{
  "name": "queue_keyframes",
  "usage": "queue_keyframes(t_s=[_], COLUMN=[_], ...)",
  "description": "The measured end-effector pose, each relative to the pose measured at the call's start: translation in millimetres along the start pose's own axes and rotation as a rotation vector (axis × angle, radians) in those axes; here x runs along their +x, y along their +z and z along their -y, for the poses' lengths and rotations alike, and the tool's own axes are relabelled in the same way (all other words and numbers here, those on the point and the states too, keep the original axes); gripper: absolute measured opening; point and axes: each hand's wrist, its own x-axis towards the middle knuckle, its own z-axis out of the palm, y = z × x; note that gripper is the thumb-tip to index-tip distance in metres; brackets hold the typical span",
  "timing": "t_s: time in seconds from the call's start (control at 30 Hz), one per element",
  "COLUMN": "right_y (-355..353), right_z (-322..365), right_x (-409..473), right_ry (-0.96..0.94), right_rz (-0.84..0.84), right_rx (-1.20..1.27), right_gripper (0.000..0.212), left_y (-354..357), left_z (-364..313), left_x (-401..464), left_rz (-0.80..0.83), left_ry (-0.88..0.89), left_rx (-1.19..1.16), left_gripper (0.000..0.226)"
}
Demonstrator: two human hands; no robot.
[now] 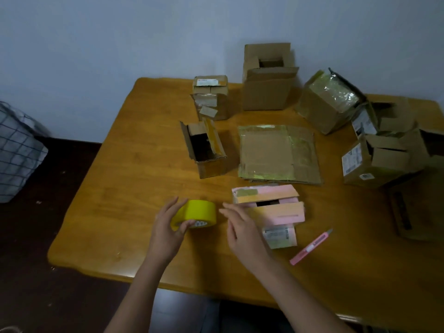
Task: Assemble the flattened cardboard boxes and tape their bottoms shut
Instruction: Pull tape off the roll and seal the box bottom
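Left hand point(168, 233) fingers point(186, 225) curl round the yellow tape roll point(198, 213), standing on edge on the bench point(115, 200). Right hand point(242, 233) hovers with fingers spread and relaxed, holding nothing, just beside the pink box point(271, 210), flaps ajar. Bare wood left of the roll up to the front edge. Pink cutter point(311, 247) lies right. Flattened cardboard point(278, 153) behind; boxes at far right cut off, blurred
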Motion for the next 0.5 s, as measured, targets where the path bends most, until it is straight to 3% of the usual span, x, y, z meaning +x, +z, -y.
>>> queue_keyframes(t_s=[0.17, 0.33, 0.43, 0.5], right_y=[32.4, 51.5, 54.4, 54.2], right_z=[14.2, 9.4, 8.4, 8.6], right_x=[9.5, 25.2, 33.2, 35.9], right_ry=[0.146, 0.316, 0.348, 0.295], right_rz=[0.187, 0.201, 0.163, 0.153], right_rx=[0.003, 0.172, 0.232, 0.203], right_gripper=[0.059, 0.073, 0.068, 0.063], left_y=[-3.5, -8.5, -10.9, -10.5], left_z=[18.2, 24.7, 16.1, 11.0], left_x=[2.7, 6.8, 11.4, 14.9], left_rz=[0.081, 0.142, 0.154, 0.141], left_ry=[-0.025, 0.029, 0.055, 0.183], left_rx=[-0.144, -0.131, 0.076, 0.270], left_gripper=[0.062, 0.065, 0.065, 0.063])
